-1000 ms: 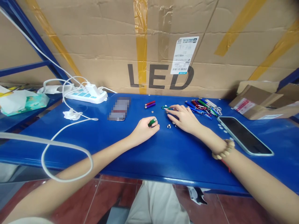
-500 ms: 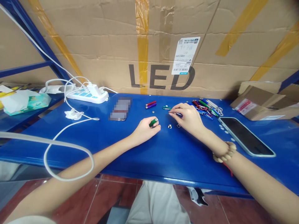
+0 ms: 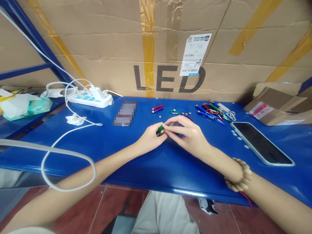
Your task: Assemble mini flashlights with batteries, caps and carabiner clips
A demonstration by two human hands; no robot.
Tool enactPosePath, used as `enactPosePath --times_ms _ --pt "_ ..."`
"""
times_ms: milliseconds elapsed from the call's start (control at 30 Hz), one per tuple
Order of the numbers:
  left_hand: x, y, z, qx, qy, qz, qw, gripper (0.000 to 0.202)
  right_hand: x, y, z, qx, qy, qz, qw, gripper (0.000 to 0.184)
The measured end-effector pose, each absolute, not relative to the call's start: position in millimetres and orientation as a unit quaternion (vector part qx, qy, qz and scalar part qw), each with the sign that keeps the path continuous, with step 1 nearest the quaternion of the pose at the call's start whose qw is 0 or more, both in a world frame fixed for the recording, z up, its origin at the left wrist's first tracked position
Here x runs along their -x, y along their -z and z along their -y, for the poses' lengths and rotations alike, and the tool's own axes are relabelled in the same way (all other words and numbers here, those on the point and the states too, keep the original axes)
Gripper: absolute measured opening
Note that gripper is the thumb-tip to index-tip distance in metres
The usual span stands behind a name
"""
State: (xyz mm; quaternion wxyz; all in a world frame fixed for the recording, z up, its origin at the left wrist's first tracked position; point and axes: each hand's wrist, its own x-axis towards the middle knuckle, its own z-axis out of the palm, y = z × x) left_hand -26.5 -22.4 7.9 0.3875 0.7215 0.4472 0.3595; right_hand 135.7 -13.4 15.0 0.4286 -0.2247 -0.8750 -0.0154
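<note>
We judge the small green metal tube [image 3: 159,130] to be light, rigid and smooth enough to slip or roll, so it is best held round its barrel. Our left hand [image 3: 151,138] rests on the blue desk [image 3: 122,152], its grip closed around the tube. Our right hand [image 3: 188,133], wrist low, pinches a narrow grip at the tube's tip.

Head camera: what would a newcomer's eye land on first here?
The big cardboard box lettered LED fills the back behind the blue table. At centre, the left hand and right hand meet on a small green tube, both pinching it. A pile of coloured tubes lies back right, a dark phone beside it.
</note>
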Motion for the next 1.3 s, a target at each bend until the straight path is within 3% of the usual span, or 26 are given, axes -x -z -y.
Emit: enactPosePath --times_ms 167,300,433,800,967,1200,1300 --pt "27.1 -8.4 22.5 -0.729 -0.354 -0.444 0.383 0.022 -149.0 -31.9 9.5 0.291 -0.031 0.863 0.411 0.012" --pt "27.8 -10.9 23.3 -0.729 -0.354 -0.445 0.382 0.024 -169.1 -40.7 -3.1 0.389 -0.069 0.881 0.261 0.030" --pt "27.7 -14.4 25.0 -0.725 -0.354 -0.449 0.385 0.025 -174.9 -26.4 -14.5 0.393 -0.112 0.899 0.159 0.023" --pt "26.1 -15.0 27.4 -0.735 -0.344 -0.443 0.381 0.027 -165.7 -29.4 -9.9 0.378 -0.147 0.869 0.283 0.007" --pt "25.0 -13.7 31.1 -0.735 -0.336 -0.428 0.405 0.025 -153.8 -36.8 5.2 0.371 -0.174 0.848 0.336 0.017" --pt "22.8 -16.3 37.3 -0.712 -0.324 -0.421 0.458 0.026 -151.3 -42.1 10.4 0.394 -0.441 0.711 0.380 0.025" --pt "21.7 -15.4 38.7 -0.707 -0.322 -0.422 0.467 0.025 -146.1 -37.5 13.5 0.371 -0.490 0.669 0.417 0.023"
